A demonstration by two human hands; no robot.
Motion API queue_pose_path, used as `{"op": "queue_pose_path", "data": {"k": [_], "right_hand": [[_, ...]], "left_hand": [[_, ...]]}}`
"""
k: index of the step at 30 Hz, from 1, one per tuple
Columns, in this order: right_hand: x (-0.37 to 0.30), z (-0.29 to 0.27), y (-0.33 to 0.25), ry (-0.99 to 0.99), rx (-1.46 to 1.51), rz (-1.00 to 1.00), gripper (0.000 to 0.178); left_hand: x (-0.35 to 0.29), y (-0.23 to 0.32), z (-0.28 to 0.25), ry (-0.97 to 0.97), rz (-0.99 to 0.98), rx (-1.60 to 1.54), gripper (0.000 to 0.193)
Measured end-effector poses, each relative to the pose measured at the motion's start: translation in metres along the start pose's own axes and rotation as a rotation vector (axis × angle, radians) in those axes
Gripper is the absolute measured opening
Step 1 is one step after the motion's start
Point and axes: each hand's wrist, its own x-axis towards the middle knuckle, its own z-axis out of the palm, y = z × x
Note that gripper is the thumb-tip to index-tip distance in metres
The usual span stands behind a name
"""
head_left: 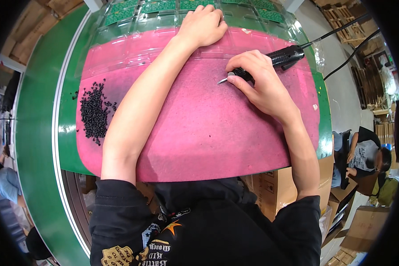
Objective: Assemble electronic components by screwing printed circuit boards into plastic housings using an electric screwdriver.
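An electric screwdriver (284, 56) with a black body lies in my right hand (262, 80), its thin metal bit pointing left over the pink mat (208, 128). Thumb and fingers are wrapped round its front end. My left arm stretches to the far side of the mat. There my left hand (202, 27) rests at the clear plastic tray (139, 48), just below the green circuit boards (158, 6). Its fingers are curled and the fingertips are hidden, so what they hold, if anything, does not show. Left of my left forearm lies a pile of small black parts (93, 113).
Black cables (337, 32) run from the screwdriver's side toward the upper right. A green table (71, 146) borders the mat. Cardboard boxes (277, 190) stand below its near edge. Another person (363, 153) sits off to the right, and a blue sleeve (8, 182) shows far left.
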Motion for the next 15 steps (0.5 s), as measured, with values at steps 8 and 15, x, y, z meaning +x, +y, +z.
{"op": "queue_pose_path", "data": {"k": [8, 15], "right_hand": [[-0.0011, 0.0023, -0.0050, -0.004, -0.111, -0.039, 0.020], [0.0004, 0.0018, -0.0068, -0.008, 0.019, -0.018, 0.015]], "left_hand": [[-0.0004, 0.0002, 0.0006, 0.000, 0.001, 0.010, 0.034], [-0.0001, 0.0009, -0.0044, -0.002, 0.004, -0.013, 0.034]]}}
